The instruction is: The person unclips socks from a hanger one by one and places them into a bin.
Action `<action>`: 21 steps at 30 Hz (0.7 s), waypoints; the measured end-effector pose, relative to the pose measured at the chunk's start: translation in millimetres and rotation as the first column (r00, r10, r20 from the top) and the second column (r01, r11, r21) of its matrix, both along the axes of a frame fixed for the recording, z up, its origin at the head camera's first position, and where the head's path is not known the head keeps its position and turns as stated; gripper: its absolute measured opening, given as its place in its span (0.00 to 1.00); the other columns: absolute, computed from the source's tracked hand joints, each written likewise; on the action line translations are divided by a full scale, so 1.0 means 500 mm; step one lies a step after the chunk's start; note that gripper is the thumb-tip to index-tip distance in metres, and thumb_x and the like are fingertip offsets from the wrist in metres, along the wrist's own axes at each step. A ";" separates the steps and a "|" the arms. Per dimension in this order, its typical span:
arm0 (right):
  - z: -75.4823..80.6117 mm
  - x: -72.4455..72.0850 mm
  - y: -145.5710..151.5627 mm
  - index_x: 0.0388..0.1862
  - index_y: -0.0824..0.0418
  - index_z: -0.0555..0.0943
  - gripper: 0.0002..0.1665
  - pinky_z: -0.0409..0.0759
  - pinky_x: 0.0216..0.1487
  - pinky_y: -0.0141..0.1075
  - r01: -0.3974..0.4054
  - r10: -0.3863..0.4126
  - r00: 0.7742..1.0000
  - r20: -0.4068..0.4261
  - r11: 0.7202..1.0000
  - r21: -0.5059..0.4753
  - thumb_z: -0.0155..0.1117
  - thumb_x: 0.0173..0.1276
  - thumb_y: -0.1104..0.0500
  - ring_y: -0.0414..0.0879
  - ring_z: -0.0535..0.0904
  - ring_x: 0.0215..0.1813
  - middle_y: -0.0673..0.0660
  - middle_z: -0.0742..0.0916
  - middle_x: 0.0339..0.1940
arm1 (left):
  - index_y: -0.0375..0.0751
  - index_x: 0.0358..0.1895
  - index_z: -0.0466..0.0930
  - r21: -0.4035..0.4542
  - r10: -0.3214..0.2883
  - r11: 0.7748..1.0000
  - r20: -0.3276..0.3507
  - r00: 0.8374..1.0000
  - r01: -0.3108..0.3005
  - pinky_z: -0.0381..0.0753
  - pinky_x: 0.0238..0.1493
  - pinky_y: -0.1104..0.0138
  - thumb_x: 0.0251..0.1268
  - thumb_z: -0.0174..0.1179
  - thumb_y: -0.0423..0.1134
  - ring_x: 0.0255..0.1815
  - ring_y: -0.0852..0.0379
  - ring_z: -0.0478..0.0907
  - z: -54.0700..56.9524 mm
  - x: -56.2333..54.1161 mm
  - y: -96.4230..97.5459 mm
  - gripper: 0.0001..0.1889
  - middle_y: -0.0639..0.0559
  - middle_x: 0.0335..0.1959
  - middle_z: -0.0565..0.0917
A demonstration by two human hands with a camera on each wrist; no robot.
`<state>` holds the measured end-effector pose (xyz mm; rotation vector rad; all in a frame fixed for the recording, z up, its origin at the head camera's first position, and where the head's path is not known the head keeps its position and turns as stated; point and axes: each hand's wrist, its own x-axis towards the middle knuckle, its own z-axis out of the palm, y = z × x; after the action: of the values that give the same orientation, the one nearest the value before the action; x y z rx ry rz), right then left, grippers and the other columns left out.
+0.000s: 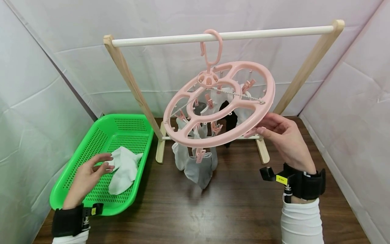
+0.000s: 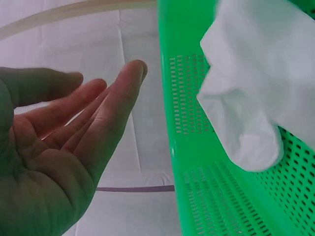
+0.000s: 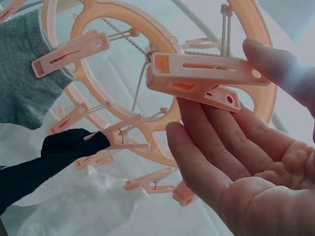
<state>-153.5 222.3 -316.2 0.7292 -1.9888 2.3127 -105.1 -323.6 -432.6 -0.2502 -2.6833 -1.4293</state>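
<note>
My right hand (image 1: 289,142) is at the right rim of a round pink clip hanger (image 1: 210,140). There its thumb and fingers pinch a pink clothespin (image 3: 206,71) that dangles from the ring on a cord. Close to the green basket (image 1: 80,149), my left hand (image 1: 86,176) is held with loosely bent fingers and nothing between them. A crumpled white sock (image 1: 126,169) lies in that basket, apart from the fingers in the left wrist view. Other clothespins on the hanger hold a grey sock (image 1: 199,173), a black sock (image 1: 230,120) and several pale ones.
The hanger's hook (image 1: 220,47) loops over a white rod (image 1: 158,40). Wooden legs (image 1: 131,83) carry that rod on a dark wood table (image 1: 231,206). White cloth walls (image 1: 76,20) enclose the back and both sides.
</note>
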 end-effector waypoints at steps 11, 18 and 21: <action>-0.009 -0.003 -0.020 0.65 0.69 0.72 0.26 0.77 0.53 0.36 -0.093 0.093 0.996 0.009 0.996 0.002 0.54 0.68 0.77 0.49 0.84 0.47 0.60 0.85 0.51 | 0.36 0.60 0.75 -0.048 -0.104 0.994 -0.078 0.991 0.101 0.79 0.41 0.69 0.73 0.53 0.32 0.44 0.52 0.83 0.019 0.004 0.086 0.15 0.36 0.50 0.81; -0.021 0.002 -0.043 0.61 0.69 0.75 0.23 0.77 0.54 0.37 -0.089 0.089 0.996 0.011 0.996 0.024 0.56 0.68 0.76 0.48 0.83 0.49 0.59 0.85 0.49 | 0.29 0.58 0.74 -0.093 -0.171 0.982 -0.086 0.982 0.163 0.78 0.44 0.72 0.70 0.53 0.24 0.45 0.49 0.83 0.065 0.012 0.155 0.15 0.36 0.49 0.81; -0.028 0.007 -0.052 0.59 0.67 0.77 0.21 0.77 0.53 0.38 -0.084 0.084 0.996 0.016 0.996 0.021 0.56 0.68 0.76 0.48 0.83 0.49 0.60 0.85 0.48 | 0.27 0.58 0.74 -0.079 -0.199 0.978 -0.085 0.976 0.193 0.79 0.44 0.71 0.70 0.52 0.24 0.45 0.48 0.82 0.062 0.009 0.165 0.15 0.37 0.49 0.81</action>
<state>-149.8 196.3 -330.1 0.8144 -2.0316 2.3518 -100.7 -241.2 -401.3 -0.5872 -2.6989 -1.3345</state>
